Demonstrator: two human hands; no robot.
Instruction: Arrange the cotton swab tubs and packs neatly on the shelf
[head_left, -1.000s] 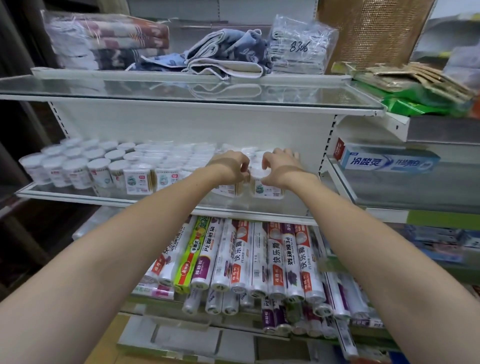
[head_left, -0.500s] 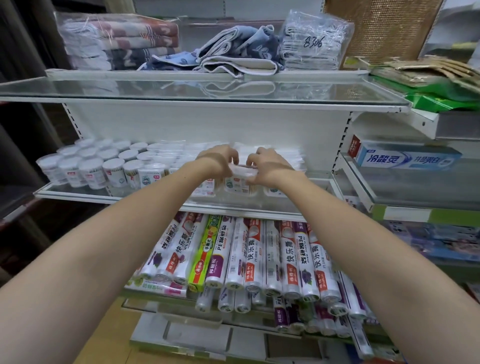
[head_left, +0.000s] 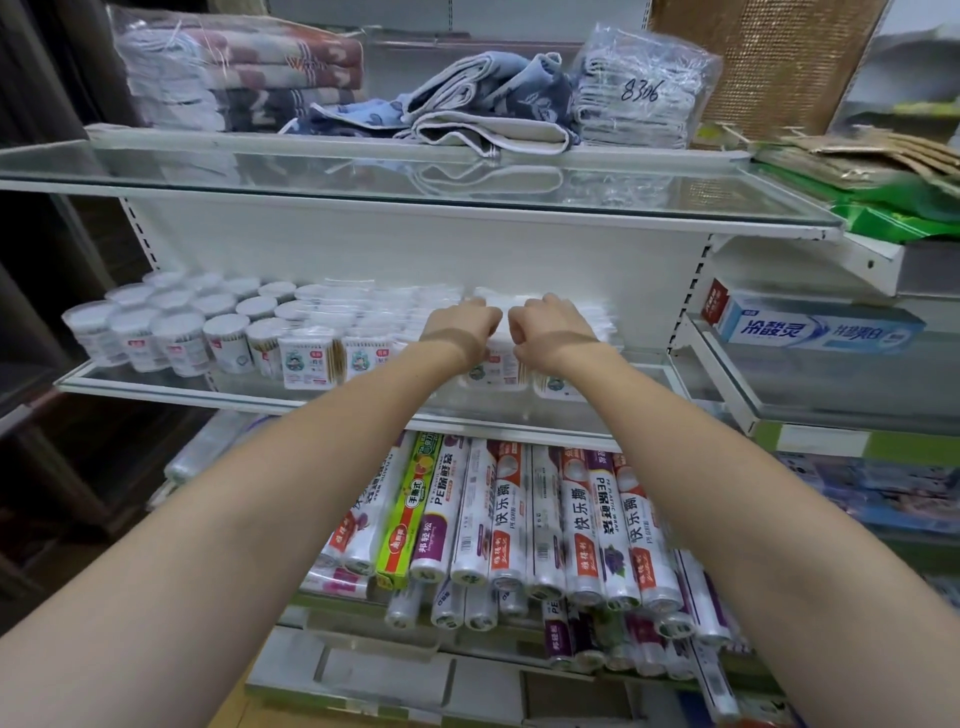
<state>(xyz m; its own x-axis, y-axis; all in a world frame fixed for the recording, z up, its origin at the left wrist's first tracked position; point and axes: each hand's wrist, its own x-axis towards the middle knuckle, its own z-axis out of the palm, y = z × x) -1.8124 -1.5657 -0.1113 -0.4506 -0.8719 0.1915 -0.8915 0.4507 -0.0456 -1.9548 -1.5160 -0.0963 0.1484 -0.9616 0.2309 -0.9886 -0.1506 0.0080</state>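
Both arms are stretched over the glass shelf (head_left: 156, 387). The left hand (head_left: 460, 325) and right hand (head_left: 548, 325) are set side by side, nearly touching, with fingers curled over the top of a cotton swab pack (head_left: 493, 364) standing near the shelf's front edge; a firm grip cannot be confirmed. Round cotton swab tubs (head_left: 176, 332) are ranked at the left, further packs (head_left: 309, 358) between. Cling-film rolls (head_left: 519, 525) lie on the shelf below.
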